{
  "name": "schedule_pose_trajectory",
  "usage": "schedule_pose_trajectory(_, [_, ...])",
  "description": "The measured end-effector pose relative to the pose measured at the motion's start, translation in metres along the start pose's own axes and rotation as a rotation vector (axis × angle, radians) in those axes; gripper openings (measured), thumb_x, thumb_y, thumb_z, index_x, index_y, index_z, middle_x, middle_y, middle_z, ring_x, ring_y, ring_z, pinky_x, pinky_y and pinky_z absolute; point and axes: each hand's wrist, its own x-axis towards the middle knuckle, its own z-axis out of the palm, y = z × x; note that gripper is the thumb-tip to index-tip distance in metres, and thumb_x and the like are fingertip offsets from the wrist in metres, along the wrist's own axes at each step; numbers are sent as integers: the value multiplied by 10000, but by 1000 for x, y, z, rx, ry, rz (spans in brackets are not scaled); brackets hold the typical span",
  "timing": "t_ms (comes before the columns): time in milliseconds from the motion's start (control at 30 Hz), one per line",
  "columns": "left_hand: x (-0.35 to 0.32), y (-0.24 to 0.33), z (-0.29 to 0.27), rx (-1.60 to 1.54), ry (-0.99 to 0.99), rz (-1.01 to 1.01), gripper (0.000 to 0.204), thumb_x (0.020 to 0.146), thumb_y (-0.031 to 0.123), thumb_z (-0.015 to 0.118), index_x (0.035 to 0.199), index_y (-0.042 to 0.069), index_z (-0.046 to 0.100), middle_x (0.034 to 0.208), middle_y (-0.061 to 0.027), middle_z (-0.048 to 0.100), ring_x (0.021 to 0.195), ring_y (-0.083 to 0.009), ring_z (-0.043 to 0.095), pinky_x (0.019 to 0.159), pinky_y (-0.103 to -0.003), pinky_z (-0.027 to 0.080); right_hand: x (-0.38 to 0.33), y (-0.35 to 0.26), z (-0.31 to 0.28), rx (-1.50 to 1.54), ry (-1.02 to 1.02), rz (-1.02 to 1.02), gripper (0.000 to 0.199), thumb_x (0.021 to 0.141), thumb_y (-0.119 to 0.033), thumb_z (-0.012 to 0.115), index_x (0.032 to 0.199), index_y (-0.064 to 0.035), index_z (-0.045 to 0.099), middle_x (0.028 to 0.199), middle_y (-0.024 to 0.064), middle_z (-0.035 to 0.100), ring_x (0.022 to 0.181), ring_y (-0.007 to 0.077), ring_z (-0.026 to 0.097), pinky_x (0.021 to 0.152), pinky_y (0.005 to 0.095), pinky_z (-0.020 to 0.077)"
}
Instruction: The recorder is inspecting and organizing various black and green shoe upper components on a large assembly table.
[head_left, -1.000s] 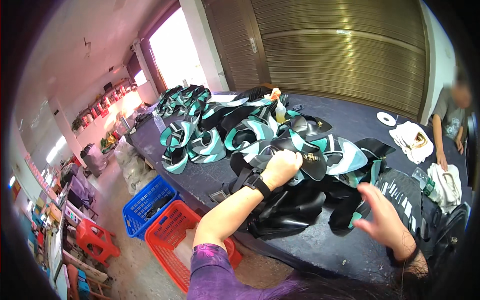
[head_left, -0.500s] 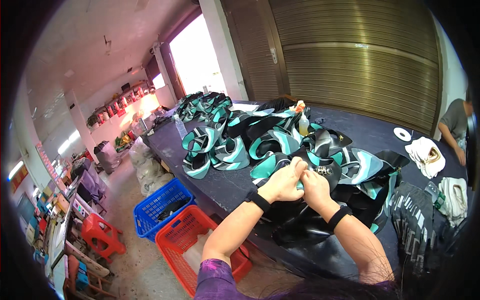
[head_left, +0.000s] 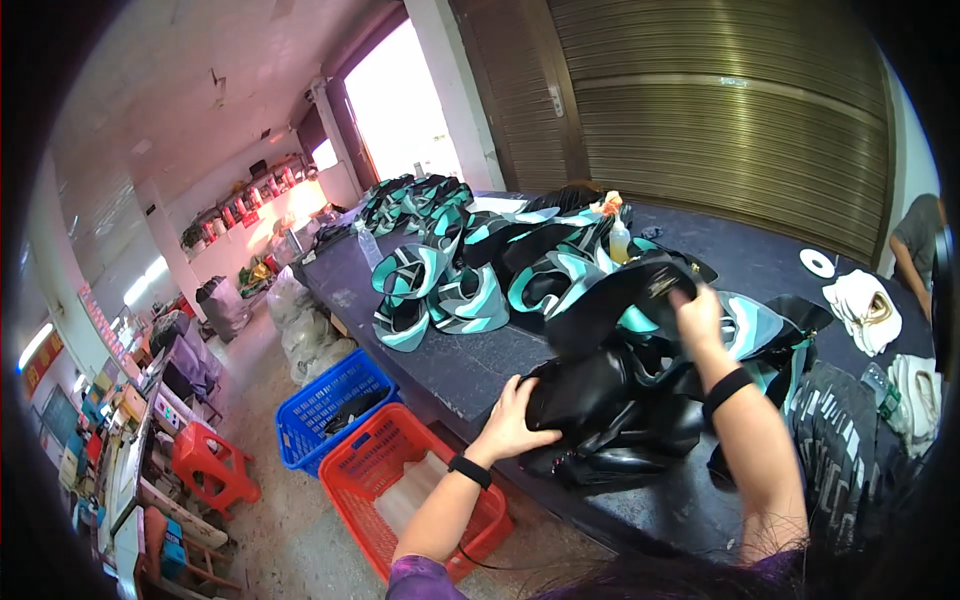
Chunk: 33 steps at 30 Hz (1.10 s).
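My right hand point(head_left: 697, 318) is raised over the table, slightly blurred, fingers closed on a curved black piece point(head_left: 610, 305) with a pale mark near its upper end. The piece looks like flexible sheet material. Below it lies a heap of glossy black pieces point(head_left: 625, 420). My left hand point(head_left: 515, 425) rests at the heap's left edge, thumb and fingers spread and touching it. Beyond both hands, looped teal, grey and white pieces point(head_left: 470, 300) cover the table; they resemble shoe uppers, though I cannot tell for certain.
A dark table point(head_left: 440, 375) runs away toward the doorway. On the floor at its left stand a red basket point(head_left: 350, 470), a blue basket point(head_left: 300, 440) and a red stool point(head_left: 205, 465). A bottle of yellowish liquid point(head_left: 619, 241), a white tape roll point(head_left: 817, 263) and white cloth point(head_left: 862, 310) lie farther back. Another person point(head_left: 915, 245) is at far right.
My hands, together before, have come apart. The left has moved down and left to the glossy heap and opened; the right has moved right, lifting the curved black piece.
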Motion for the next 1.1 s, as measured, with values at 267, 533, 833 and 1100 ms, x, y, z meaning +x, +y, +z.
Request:
schedule_pose_trajectory(267, [2,-15,4,-175,78,96,826,584,178,736,1279,90,297,1334,-230,212,1216,-376,295,984,-403,304,93,44,-185,-183,345,-443,246,834,-122,539,1050,-6,555,944,128,618,837,218,598,751,300,445])
schedule_pose_trajectory(533, [5,-2,3,-353,227,250,427,656,29,626,1074,50,543,1185,-139,443,1109,-286,445,931,-334,359,3,87,-262,-1664,-860,-7,439,533,-207,723,890,6,585,929,147,579,926,269,546,866,375,388])
schedule_pose_trajectory(833, [10,21,11,-176,319,312,442,643,164,665,1063,77,553,1138,-144,481,1074,-317,442,918,-387,339,-89,-69,-75,-223,-811,-748,548,611,-288,725,1032,-9,512,878,165,590,814,318,569,719,385,451])
schedule_pose_trajectory(1100, [7,-2,27,97,427,27,909,553,130,743,1286,30,215,1243,-225,346,1084,-350,432,932,-390,342,-93,-36,-4,118,-922,152,212,678,-171,707,710,-13,569,618,20,561,569,73,501,536,228,415])
